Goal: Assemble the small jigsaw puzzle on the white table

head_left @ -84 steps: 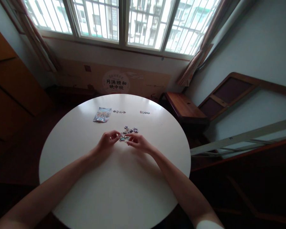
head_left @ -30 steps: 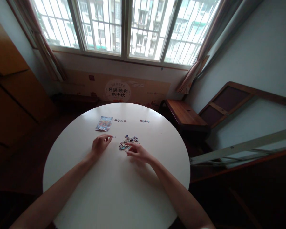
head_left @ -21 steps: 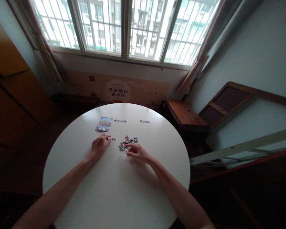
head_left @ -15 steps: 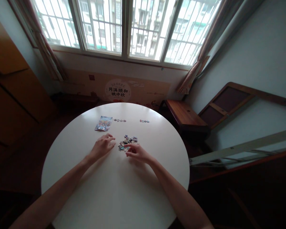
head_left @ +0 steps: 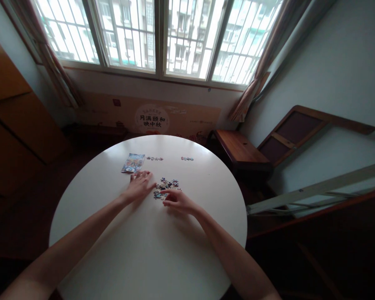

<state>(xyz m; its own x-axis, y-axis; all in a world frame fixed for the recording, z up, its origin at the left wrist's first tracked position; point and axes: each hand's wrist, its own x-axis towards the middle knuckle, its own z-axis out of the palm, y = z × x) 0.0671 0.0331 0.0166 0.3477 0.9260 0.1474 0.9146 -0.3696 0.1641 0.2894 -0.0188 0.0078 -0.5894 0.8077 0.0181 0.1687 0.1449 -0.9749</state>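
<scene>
A loose pile of small jigsaw puzzle pieces [head_left: 166, 184] lies on the round white table [head_left: 143, 250]. My left hand [head_left: 141, 184] is spread palm down just left of the pile, its thumb close to the nearest pieces. At the pile's front right edge, my right hand [head_left: 178, 201] hovers with curved fingers, thumb and forefinger apart and nothing visible between them. Beyond my left hand lies a colourful printed picture sheet or packet [head_left: 133, 163]. Two short rows of pieces, a left row [head_left: 155, 158] and a right row [head_left: 187, 158], lie farther back.
A wooden bench [head_left: 242, 146] stands beyond the table's right side, below a folded wooden panel on the wall. Barred windows [head_left: 156, 37] and a printed wall banner [head_left: 175, 116] are at the back. A wooden cabinet [head_left: 12, 129] stands at the left.
My left hand has moved right toward the pile and its fingers have spread out. My right hand stays almost in place over the pile's edge. The view has shifted slightly.
</scene>
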